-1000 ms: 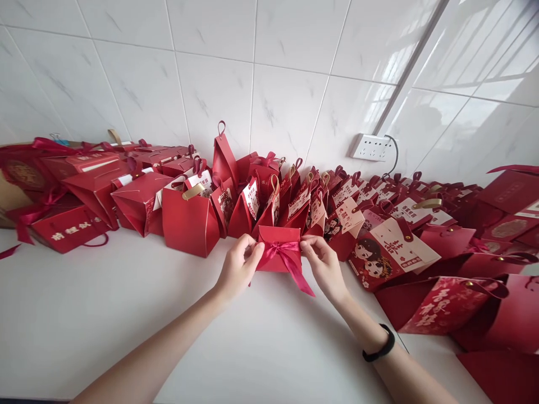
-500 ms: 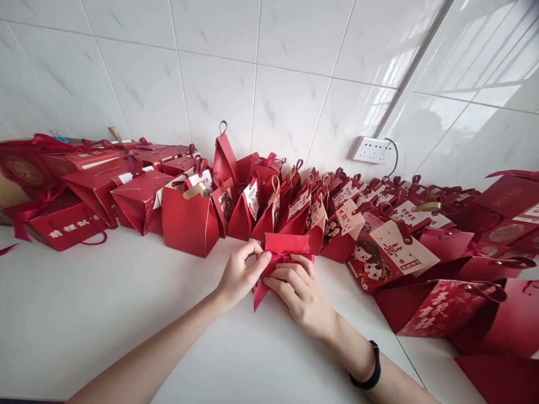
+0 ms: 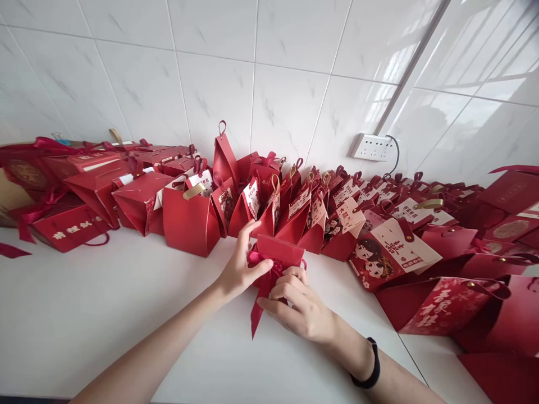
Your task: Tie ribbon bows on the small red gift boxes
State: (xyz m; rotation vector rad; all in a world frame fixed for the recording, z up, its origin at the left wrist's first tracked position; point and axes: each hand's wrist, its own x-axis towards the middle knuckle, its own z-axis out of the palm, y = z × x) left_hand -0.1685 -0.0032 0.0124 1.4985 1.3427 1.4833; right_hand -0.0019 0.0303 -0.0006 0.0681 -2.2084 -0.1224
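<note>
A small red gift box (image 3: 280,248) stands on the white tabletop between my hands. A dark pink ribbon bow (image 3: 275,268) lies across its front, and one long ribbon tail (image 3: 260,306) hangs down. My left hand (image 3: 242,266) grips the box's left side, its thumb pressing on the bow and its index finger stretched up along the far side. Curled against the lower right front is my right hand (image 3: 301,303), its fingers round the box beside the bow. Those fingers hide part of the ribbon and the box front. A thin cord loop (image 3: 305,264) shows at the right edge.
Rows of red gift boxes (image 3: 191,224) with loop handles line the back of the white table (image 3: 105,325). More printed boxes (image 3: 383,252) fill the right side. A loose ribbon end (image 3: 14,251) lies far left. A white power strip (image 3: 373,147) is on the tiled wall.
The box has tilted and turned slightly, and its ribbon tail hangs lower. My left index finger has straightened out upward from its pinch. My right fingers have slid down and curled more.
</note>
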